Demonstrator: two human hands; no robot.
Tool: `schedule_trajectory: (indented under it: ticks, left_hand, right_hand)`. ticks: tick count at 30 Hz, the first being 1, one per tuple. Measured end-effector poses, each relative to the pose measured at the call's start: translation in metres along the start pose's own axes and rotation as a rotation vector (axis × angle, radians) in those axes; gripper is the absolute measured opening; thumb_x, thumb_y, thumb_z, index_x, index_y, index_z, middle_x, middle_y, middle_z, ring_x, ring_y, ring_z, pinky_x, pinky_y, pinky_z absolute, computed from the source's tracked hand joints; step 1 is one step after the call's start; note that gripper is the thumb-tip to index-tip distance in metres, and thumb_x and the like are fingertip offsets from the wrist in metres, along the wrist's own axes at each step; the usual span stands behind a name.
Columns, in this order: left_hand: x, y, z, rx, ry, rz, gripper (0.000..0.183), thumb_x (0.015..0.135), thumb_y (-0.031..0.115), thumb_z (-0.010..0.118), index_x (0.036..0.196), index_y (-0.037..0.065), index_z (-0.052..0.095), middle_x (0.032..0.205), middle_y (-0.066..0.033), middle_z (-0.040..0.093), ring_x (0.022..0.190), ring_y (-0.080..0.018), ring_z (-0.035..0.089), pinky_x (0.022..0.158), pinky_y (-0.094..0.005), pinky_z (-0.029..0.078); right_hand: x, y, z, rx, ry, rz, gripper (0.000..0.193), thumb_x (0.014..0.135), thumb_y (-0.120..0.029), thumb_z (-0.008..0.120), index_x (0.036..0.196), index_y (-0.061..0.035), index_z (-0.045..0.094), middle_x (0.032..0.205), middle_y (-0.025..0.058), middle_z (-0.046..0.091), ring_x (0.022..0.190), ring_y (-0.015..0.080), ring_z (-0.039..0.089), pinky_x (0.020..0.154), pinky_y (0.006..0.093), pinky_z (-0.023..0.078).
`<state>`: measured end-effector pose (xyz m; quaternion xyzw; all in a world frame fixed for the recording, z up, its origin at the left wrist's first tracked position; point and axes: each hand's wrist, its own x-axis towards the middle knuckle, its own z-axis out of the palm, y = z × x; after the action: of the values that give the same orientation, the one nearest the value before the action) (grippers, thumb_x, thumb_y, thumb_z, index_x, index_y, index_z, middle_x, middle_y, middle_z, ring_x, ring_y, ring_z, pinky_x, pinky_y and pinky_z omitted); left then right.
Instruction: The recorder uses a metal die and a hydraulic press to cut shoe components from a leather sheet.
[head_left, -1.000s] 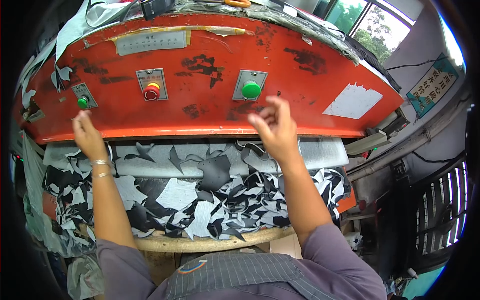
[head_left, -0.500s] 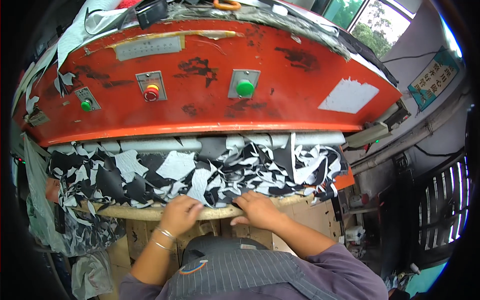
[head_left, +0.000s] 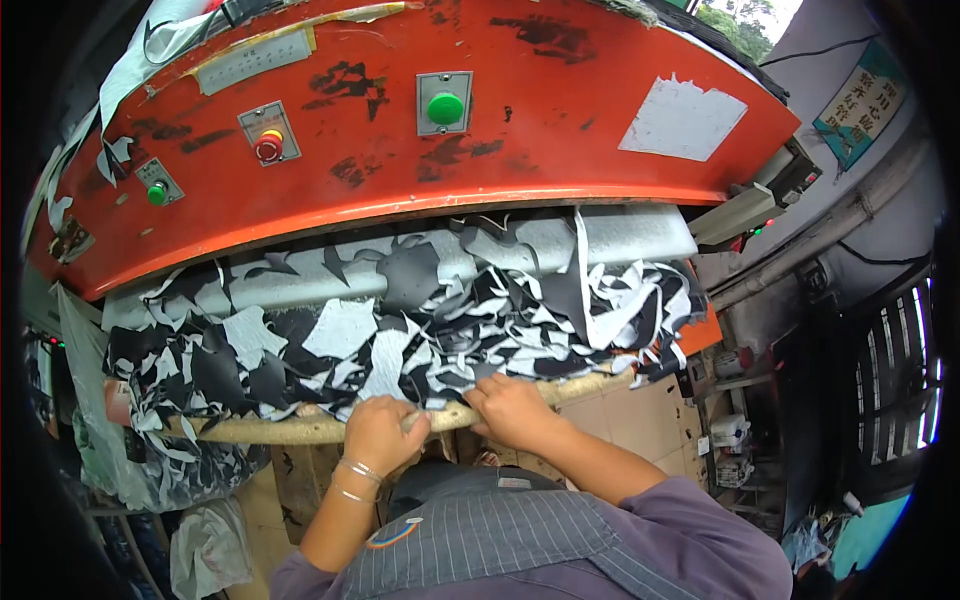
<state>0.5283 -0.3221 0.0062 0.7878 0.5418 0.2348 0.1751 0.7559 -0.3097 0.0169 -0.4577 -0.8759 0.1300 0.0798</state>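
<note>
My left hand (head_left: 385,436) is closed over the front edge of a worn, tan-edged board (head_left: 270,431), its thumb near the rim. A little to the right, my right hand (head_left: 512,412) grips the same edge, fingers on top and thumb below. Just beyond my fingers lies a heap of black and white sheet offcuts (head_left: 500,335), strips and curved scraps tangled together. A larger white scrap (head_left: 386,364) reaches close to my left fingers. Behind the heap a pale slab (head_left: 640,235) runs under the red machine front (head_left: 540,165), with a dark scrap (head_left: 410,275) on it.
The machine front carries a large green button (head_left: 445,108), a red stop button (head_left: 268,146) and a small green button (head_left: 157,192). Below the board's left end hangs a clear plastic bag of scraps (head_left: 215,470). A grey arm (head_left: 735,217) juts out at the right.
More of the pale slab shows between the heap and the red machine; board and heap sit farther out from it. My left hand has closed onto the edge. The view has shifted too.
</note>
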Motion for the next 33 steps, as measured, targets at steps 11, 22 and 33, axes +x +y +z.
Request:
schedule_trajectory:
  ticks: [11, 22, 33]
  left_hand:
    - [0.171, -0.043, 0.011, 0.107, 0.367, -0.108, 0.063, 0.072, 0.019, 0.079, 0.126, 0.003, 0.050, 0.085, -0.0132, 0.063, 0.079, -0.0316, 0.062, 0.077, -0.0386, 0.050]
    - [0.193, -0.016, -0.009, -1.346, 0.239, -0.552, 0.022, 0.093, 0.010, 0.058, 0.112, -0.001, 0.058, 0.101, -0.0092, 0.067, 0.089, -0.0167, 0.064, 0.083, -0.0298, 0.050]
    - [0.242, -0.022, 0.021, -0.833, -0.159, -0.198, 0.028, 0.087, 0.017, 0.066, 0.107, -0.002, 0.066, 0.119, -0.0101, 0.059, 0.110, -0.0193, 0.055, 0.096, -0.0322, 0.042]
  right_hand:
    - [0.207, 0.177, -0.101, -0.064, -0.046, 0.233, 0.086, 0.060, -0.048, 0.083, 0.135, -0.0243, 0.049, 0.143, 0.0212, 0.036, 0.131, 0.0400, 0.036, 0.100, 0.0475, 0.044]
    - [0.194, 0.293, -0.059, 1.244, 0.401, 0.200, 0.053, 0.074, -0.016, 0.073, 0.121, 0.0011, 0.055, 0.109, 0.0063, 0.054, 0.102, 0.0149, 0.055, 0.091, 0.0294, 0.044]
    - [0.100, 0.196, -0.054, 1.169, 0.089, 0.118, 0.062, 0.067, -0.030, 0.083, 0.119, -0.0057, 0.061, 0.135, 0.0205, 0.042, 0.129, 0.0311, 0.040, 0.108, 0.0381, 0.030]
